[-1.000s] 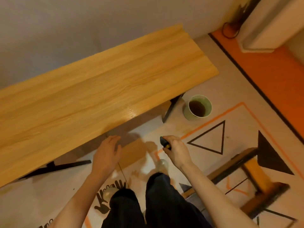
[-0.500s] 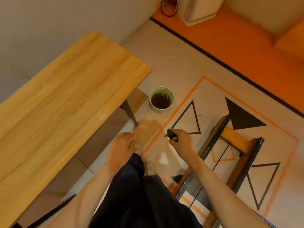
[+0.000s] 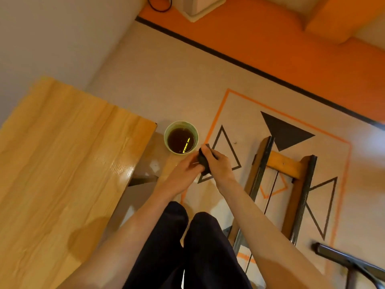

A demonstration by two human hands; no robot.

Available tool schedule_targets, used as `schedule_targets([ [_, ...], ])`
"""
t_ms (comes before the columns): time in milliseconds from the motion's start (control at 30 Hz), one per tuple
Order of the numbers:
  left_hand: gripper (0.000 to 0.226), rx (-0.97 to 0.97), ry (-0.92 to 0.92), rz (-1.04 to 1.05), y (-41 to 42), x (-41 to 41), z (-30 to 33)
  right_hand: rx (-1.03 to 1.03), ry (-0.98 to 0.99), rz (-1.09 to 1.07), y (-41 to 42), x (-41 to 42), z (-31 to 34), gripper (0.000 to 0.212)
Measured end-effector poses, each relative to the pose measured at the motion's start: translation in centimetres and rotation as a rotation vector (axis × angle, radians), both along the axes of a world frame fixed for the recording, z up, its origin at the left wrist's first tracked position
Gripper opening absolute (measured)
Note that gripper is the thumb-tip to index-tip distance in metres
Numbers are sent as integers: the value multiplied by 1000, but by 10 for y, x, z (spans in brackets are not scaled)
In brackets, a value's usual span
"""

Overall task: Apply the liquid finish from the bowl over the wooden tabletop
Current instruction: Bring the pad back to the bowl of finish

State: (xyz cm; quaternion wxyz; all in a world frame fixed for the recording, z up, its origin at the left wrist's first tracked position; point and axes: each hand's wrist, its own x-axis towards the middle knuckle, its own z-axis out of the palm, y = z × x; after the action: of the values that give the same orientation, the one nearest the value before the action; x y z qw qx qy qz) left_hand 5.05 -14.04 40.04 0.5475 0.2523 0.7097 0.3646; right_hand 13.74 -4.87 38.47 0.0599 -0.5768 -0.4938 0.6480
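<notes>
Both hands meet on a dark applicator (image 3: 203,161): right hand (image 3: 218,163) curled round it, left hand (image 3: 183,174) pinching it, beside a round green bowl (image 3: 180,137) of glossy brown finish, off the grained tabletop (image 3: 68,155) corner.

Both bare forearms reach forward from the bottom of the view and converge ahead of the knees. The right hand (image 3: 218,163) has its fingers curled round a dark object, thumb on top. The left hand (image 3: 183,172) meets it from the left, fingertips at the same object, wrist straight.
</notes>
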Motion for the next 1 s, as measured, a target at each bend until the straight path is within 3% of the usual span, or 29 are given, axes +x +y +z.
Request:
schedule_targets([
  [67,36,-25,-58,90,23,-10,-7,-100,69,-83,13,-13,-8,34],
  [200,27,-37,49,171,50,-34,-34,-258,220,-225,40,-26,-18,29],
  [300,23,-100,-85,353,63,-53,-63,-339,212,-317,71,-31,-31,21],
  [467,36,-267,-263,633,79,-67,-120,-414,91,-194,105,-33,-89,20],
  [567,19,-324,-371,706,90,-63,-157,-495,56,-135,114,-42,-128,20],
  [633,35,-370,-277,625,91,-59,-184,-529,32,-93,120,-47,-154,37],
  [700,38,-395,-177,581,92,-58,-214,-487,-30,62,124,-52,-186,59],
  [767,24,-427,-196,647,92,-59,-243,-428,-105,163,125,-58,-220,53],
  [867,23,-455,-224,831,85,-69,-289,-352,-174,139,130,-64,-274,33],
  [1000,34,-510,-21,790,69,-84,-353,-255,-228,147,134,-68,-338,24],
])
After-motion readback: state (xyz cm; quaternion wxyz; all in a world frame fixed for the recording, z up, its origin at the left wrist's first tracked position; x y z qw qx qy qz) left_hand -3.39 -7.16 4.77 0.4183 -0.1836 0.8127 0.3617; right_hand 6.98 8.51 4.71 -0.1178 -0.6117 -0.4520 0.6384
